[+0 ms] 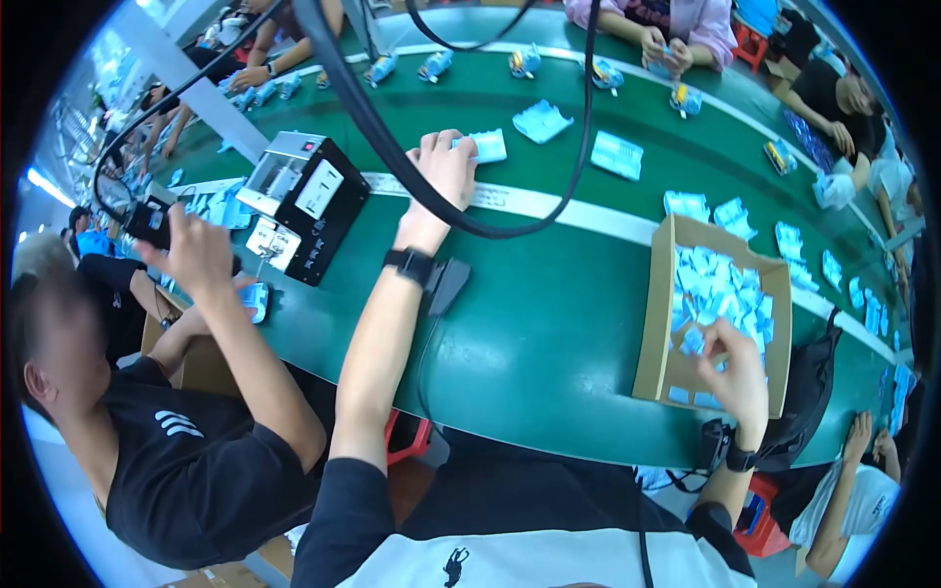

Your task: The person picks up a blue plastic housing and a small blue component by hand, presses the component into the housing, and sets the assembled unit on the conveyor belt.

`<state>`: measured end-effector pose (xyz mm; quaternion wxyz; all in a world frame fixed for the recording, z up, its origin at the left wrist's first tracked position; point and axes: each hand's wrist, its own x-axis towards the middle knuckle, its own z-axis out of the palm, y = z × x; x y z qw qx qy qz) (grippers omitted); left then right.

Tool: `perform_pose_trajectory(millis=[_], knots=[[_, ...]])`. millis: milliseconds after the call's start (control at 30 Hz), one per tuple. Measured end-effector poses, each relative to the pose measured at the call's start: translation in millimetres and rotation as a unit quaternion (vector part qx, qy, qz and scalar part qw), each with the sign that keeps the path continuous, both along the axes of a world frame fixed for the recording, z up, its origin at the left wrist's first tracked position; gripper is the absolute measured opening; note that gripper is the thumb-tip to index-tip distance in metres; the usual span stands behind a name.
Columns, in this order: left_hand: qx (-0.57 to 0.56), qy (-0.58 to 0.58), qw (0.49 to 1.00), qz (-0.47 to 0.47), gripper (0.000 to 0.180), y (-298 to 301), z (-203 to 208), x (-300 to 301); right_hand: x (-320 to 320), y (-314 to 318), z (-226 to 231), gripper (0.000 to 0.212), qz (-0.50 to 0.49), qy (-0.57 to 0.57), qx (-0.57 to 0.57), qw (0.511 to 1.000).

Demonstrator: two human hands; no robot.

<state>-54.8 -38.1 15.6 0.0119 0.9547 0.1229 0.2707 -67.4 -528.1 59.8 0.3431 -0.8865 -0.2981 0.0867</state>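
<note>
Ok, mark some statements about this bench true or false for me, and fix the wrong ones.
1. The cardboard box contains small blue pieces. True.
2. Both of the wearer's hands are over that box. False: only the right hand is; the left hand is at a light-blue part.
3. The black machine stands right of the box. False: it stands to the left.
4. The wearer's left wrist bears a dark band. True.

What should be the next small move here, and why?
Probably lift the right hand straight up, clear of the box: it appears to pinch a small blue piece while reaching inside the box walls, and the left hand is at a blue shell outside it.
</note>
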Motion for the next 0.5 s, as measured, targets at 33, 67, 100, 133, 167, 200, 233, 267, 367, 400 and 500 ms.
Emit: perform_pose_trajectory(millis=[33,67,100,133,167,200,233,267,367,400,500], knots=[[0.009,0.015,1.000,-0.026,0.018,-11,7,-14,-1,-1,5,0.022,-0.011,0.010,-0.008,1.000],[-0.001,0.044,0.997,-0.065,0.018,-19,11,-28,1,-1,10,0.022,-0.028,-0.011,-0.001,1.000],[-0.013,0.075,0.992,-0.105,0.018,-27,18,-44,0,1,17,0.022,-0.045,-0.030,0.003,0.999],[-0.036,0.113,0.986,-0.115,0.018,-36,30,-62,-2,4,26,0.022,-0.060,-0.016,-0.010,0.998],[-0.058,0.152,0.979,-0.127,0.019,-44,40,-80,-3,9,37,0.021,-0.052,-0.050,-0.029,0.997],[-0.041,0.129,0.981,-0.140,0.015,-50,49,-104,-9,15,50,0.019,-0.043,-0.085,-0.047,0.994],[-0.024,0.103,0.983,-0.148,0.012,-55,52,-126,-15,25,55,0.019,-0.053,-0.072,-0.060,0.994],[-0.037,0.108,0.980,-0.163,0.012,-61,54,-140,-18,37,62,0.018,-0.054,-0.079,-0.036,0.995],[-0.104,0.136,0.975,-0.138,0.015,-75,51,-179,-27,64,63,0.016,-0.041,-0.088,-0.015,0.995],[-0.151,0.138,0.971,-0.124,0.017,-79,48,-189,-28,74,63,0.015,-0.021,-0.096,-0.009,0.995],[-0.244,0.139,0.956,-0.084,0.021,-89,36,-208,-32,99,60,0.014,0.026,-0.110,-0.009,0.994]])
